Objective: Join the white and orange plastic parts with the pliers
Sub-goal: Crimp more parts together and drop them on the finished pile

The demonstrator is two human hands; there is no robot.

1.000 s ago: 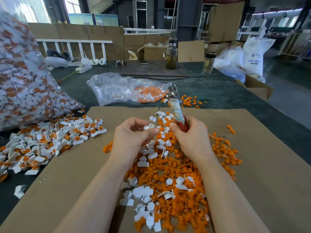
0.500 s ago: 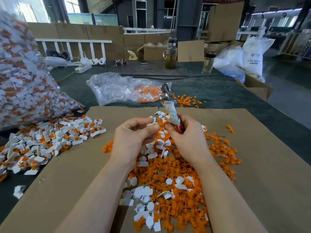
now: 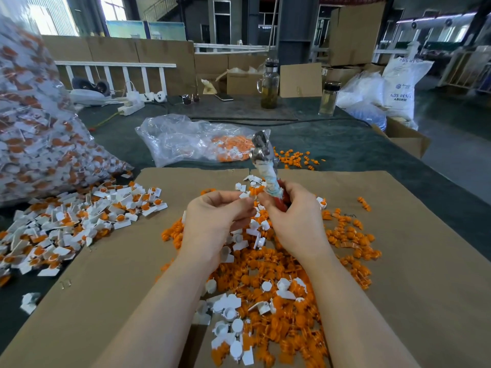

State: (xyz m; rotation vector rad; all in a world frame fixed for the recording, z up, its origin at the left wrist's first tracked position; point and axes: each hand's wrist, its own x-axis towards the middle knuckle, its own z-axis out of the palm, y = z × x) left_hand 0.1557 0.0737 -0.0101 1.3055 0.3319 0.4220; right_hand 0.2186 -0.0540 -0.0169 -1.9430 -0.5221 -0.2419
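Note:
My right hand [image 3: 295,221] grips the red handles of the pliers [image 3: 265,166], whose metal jaws point up and away from me. My left hand [image 3: 215,221] pinches a small white plastic part [image 3: 245,195] between thumb and fingers, close to an orange part [image 3: 255,191] at my right fingertips. Both hands hover above a heap of loose orange and white parts [image 3: 268,288] on a cardboard sheet [image 3: 414,274]. Whether the two parts touch is hidden by my fingers.
A pile of joined white-and-orange pieces [image 3: 61,224] lies at the left. A big clear bag of them [image 3: 34,134] towers at far left. A flat plastic bag [image 3: 191,139] with orange parts lies beyond the cardboard. Two glass bottles [image 3: 269,86] stand at the back.
The pliers have tilted leftward and their jaws have risen. My hands have drawn closer together, the left fingertips now meeting the right ones.

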